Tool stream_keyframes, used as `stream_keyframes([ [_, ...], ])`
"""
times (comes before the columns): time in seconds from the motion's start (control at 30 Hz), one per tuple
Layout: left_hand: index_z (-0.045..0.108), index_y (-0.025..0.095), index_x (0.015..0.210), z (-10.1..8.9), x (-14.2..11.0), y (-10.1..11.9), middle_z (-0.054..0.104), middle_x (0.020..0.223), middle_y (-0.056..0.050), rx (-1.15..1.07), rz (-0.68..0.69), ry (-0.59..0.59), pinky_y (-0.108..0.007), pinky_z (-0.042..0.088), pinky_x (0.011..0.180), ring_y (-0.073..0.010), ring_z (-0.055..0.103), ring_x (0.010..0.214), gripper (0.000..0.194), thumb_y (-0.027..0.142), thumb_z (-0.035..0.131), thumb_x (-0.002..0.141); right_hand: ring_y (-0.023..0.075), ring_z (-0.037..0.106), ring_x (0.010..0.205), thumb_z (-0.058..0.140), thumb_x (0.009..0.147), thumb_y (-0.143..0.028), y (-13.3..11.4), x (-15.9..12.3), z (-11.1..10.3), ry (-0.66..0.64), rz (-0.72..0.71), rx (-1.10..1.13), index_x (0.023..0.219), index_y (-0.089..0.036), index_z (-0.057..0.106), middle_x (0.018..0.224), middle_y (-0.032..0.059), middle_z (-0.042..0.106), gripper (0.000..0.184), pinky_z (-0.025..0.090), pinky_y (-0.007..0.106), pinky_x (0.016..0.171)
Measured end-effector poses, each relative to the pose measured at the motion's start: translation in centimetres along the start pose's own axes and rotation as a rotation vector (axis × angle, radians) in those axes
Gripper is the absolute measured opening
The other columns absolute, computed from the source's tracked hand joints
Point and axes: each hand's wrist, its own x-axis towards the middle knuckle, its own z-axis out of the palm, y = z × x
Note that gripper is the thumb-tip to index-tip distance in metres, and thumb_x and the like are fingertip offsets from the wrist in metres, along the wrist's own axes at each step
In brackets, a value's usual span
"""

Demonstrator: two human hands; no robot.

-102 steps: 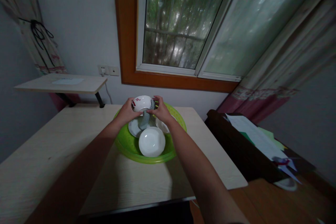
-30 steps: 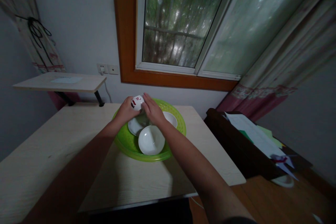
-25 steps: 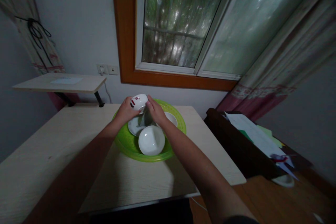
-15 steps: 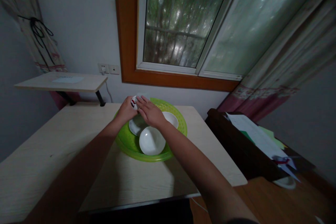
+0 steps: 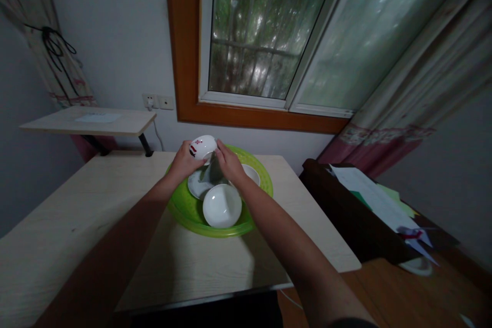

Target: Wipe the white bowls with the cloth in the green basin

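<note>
My left hand (image 5: pixel 183 163) is closed on the left side of a small white bowl (image 5: pixel 203 146) with red and dark markings, held tilted above the green basin (image 5: pixel 188 220). At the bowl's right edge, my right hand (image 5: pixel 229 164) is closed on a grey-green cloth (image 5: pixel 212 171), which hangs beneath the bowl. Part of the cloth is hidden by the fingers. Inside the basin, a white bowl (image 5: pixel 222 206) sits at the front, a white dish (image 5: pixel 198 185) lies at the left, and another white bowl (image 5: pixel 251 175) is partly behind my right wrist.
The basin stands on a pale wooden table (image 5: pixel 126 205). A small raised shelf (image 5: pixel 90 122) with a sheet of paper is at the back left. Behind are a wall socket (image 5: pixel 149 100) and a window. To the right, papers (image 5: pixel 376 197) lie on a dark piece of furniture.
The held bowl has turned so more of its white, patterned surface shows. My right hand has moved from over the bowl to its right side, and the cloth now hangs below.
</note>
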Motion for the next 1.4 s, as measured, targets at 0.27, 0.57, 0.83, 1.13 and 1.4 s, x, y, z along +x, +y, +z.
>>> stream_keyframes([
  [0.27, 0.043, 0.02, 0.111, 0.0, 0.1, -0.1, 0.066, 0.106, -0.01, -0.056, -0.075, -0.019, -0.035, 0.053, 0.078, -0.0235, 0.067, 0.091, 0.063, 0.033, 0.079, 0.062, 0.0189, 0.024, 0.153, 0.04, 0.103, -0.029, -2.8, -0.4, -0.6, -0.12, -0.391, -0.112, 0.151, -0.024, 0.043, 0.16, 0.0045, 0.038, 0.049, 0.028, 0.044, 0.125],
  [0.57, 0.041, 0.019, 0.112, -0.4, 0.1, 0.6, 0.066, 0.107, -0.012, -0.08, -0.144, 0.015, -0.038, 0.054, 0.079, -0.0251, 0.067, 0.093, 0.069, 0.038, 0.082, 0.06, 0.0181, 0.023, 0.154, 0.035, 0.105, -0.036, -2.2, -0.2, -0.1, -0.083, -0.287, -0.048, 0.156, -0.021, 0.035, 0.164, 0.0064, 0.029, 0.052, 0.022, 0.041, 0.127],
  [0.83, 0.041, 0.02, 0.11, -0.7, 0.2, 0.9, 0.063, 0.108, -0.011, -0.078, -0.197, 0.064, -0.038, 0.053, 0.08, -0.0247, 0.066, 0.095, 0.068, 0.042, 0.082, 0.061, 0.0181, 0.022, 0.154, 0.03, 0.106, -0.042, -0.8, -0.4, 0.1, -0.09, -0.145, 0.023, 0.16, -0.02, 0.022, 0.166, 0.0063, 0.022, 0.059, 0.022, 0.041, 0.127],
  [1.13, 0.039, 0.02, 0.107, -0.9, 0.3, 0.6, 0.064, 0.1, -0.008, -0.096, -0.188, 0.023, -0.035, 0.052, 0.077, -0.0211, 0.065, 0.086, 0.056, 0.028, 0.074, 0.064, 0.0199, 0.015, 0.155, 0.039, 0.104, -0.031, -3.6, -0.5, -0.5, -0.213, -0.496, -0.175, 0.155, -0.022, 0.035, 0.164, 0.0056, 0.029, 0.052, 0.02, 0.047, 0.127],
  [1.4, 0.039, 0.022, 0.108, -0.5, 0.1, 0.4, 0.064, 0.103, -0.008, -0.063, -0.13, 0.022, -0.035, 0.052, 0.077, -0.0235, 0.065, 0.092, 0.068, 0.043, 0.082, 0.059, 0.0185, 0.027, 0.152, 0.034, 0.105, -0.038, -1.6, -0.1, -0.4, -0.065, -0.221, -0.023, 0.156, -0.022, 0.033, 0.164, 0.0055, 0.03, 0.054, 0.025, 0.04, 0.126],
])
